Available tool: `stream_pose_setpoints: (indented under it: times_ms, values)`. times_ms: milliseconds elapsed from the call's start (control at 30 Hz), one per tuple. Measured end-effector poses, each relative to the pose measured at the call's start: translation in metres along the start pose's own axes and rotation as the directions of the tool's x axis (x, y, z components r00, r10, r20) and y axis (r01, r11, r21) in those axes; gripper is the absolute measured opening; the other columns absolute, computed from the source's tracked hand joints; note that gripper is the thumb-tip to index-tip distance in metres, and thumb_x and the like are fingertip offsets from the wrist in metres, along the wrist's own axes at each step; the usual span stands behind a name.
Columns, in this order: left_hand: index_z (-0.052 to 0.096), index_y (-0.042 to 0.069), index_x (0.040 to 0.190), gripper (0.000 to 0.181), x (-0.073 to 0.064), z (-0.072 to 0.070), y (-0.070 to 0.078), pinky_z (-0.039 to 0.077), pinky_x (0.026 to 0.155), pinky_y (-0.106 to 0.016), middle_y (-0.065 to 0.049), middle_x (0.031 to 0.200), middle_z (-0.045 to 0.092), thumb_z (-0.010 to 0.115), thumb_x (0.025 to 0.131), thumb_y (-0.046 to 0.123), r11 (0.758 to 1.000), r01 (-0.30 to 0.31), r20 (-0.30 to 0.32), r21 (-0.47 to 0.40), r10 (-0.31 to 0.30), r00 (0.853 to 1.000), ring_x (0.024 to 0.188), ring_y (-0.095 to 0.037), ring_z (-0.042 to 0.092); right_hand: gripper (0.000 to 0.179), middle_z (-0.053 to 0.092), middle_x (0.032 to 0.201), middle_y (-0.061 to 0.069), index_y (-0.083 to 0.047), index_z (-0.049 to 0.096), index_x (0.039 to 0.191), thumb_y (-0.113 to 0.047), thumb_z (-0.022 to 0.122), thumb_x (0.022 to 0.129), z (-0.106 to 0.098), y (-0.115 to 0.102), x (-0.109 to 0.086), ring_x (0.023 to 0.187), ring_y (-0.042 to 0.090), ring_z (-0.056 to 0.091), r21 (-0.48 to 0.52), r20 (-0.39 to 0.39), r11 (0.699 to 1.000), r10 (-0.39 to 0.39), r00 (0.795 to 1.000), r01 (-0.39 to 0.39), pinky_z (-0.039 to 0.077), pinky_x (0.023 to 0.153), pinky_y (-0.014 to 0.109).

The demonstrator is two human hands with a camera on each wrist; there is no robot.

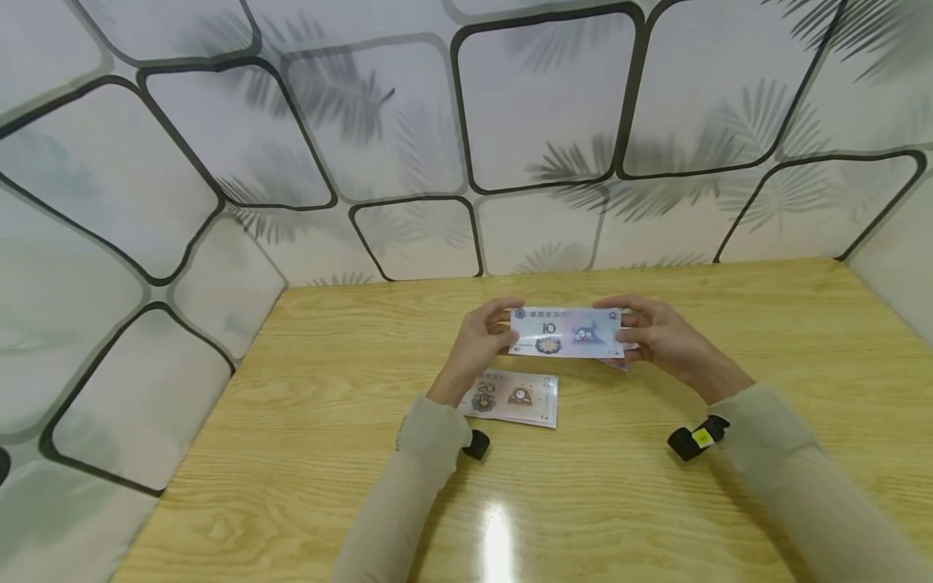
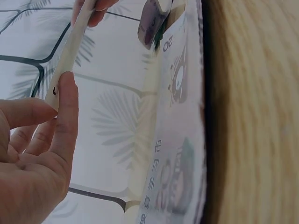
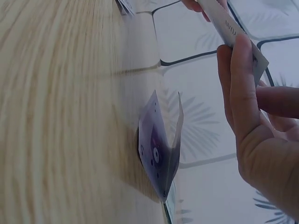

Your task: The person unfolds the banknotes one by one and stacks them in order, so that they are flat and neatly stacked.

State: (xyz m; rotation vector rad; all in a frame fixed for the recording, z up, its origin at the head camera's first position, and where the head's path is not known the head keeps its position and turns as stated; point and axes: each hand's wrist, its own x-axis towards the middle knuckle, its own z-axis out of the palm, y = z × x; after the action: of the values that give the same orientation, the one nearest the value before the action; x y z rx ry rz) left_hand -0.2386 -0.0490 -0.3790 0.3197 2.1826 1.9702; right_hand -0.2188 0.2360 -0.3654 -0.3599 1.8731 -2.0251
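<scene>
A play banknote (image 1: 564, 332) marked 10, with a blue cartoon figure, is held up level over the table. At its left end my left hand (image 1: 481, 332) pinches it between thumb and fingers. My right hand (image 1: 666, 340) pinches the right end the same way. In both wrist views the note shows nearly edge-on. Below the left wrist lies a stack of pinkish notes (image 1: 521, 397) marked 20, partly hidden by the forearm. A folded purple note (image 3: 156, 149) stands partly raised on the table beneath the right hand; in the head view it is mostly hidden.
The wooden table (image 1: 291, 453) meets a patterned wall (image 1: 539, 105) along its back edge and another at left. Black wrist straps (image 1: 698, 439) hang below both cuffs. A bright light reflection lies on the table near the front.
</scene>
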Motion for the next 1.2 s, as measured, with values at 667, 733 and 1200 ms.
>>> stream_pose_setpoints:
  times_ms: [667, 733, 1200]
  values:
    - [0.06, 0.0, 0.136, 0.047, -0.013, -0.021, 0.0, 0.05, 0.064, -0.02, -0.017, 0.118, 0.067, 0.059, 0.091, -0.016, 0.999, -0.005, -0.013, 0.053, 0.006, 1.0, 0.081, -0.014, 0.06, 0.046, 0.067, 0.118, 0.009, -0.008, 0.056, 0.137, 0.013, 0.053, 0.097, 0.019, 0.0, 0.008, 0.093, 0.02, 0.068, -0.076, 0.037, 0.997, 0.012, 0.999, -0.009, 0.05, 0.055, 0.024]
    - [0.06, -0.001, 0.136, 0.048, -0.014, -0.023, 0.001, 0.05, 0.063, -0.02, -0.017, 0.117, 0.067, 0.059, 0.09, -0.017, 0.998, -0.003, -0.008, 0.055, 0.004, 1.0, 0.081, -0.014, 0.06, 0.047, 0.068, 0.117, 0.009, -0.001, 0.05, 0.142, 0.013, 0.053, 0.097, 0.019, 0.001, 0.008, 0.096, 0.022, 0.07, -0.072, 0.044, 0.997, 0.017, 0.999, -0.014, 0.057, 0.061, 0.027]
    - [0.056, -0.001, 0.14, 0.049, -0.024, -0.04, -0.005, 0.051, 0.064, -0.023, -0.017, 0.119, 0.065, 0.058, 0.093, -0.014, 0.995, 0.033, 0.057, 0.096, -0.039, 0.998, 0.081, -0.015, 0.06, 0.056, 0.06, 0.129, 0.029, 0.017, 0.031, 0.148, 0.013, 0.053, 0.096, 0.031, 0.009, 0.013, 0.1, 0.028, 0.07, -0.135, 0.095, 0.99, 0.05, 0.994, -0.037, 0.062, 0.077, 0.041]
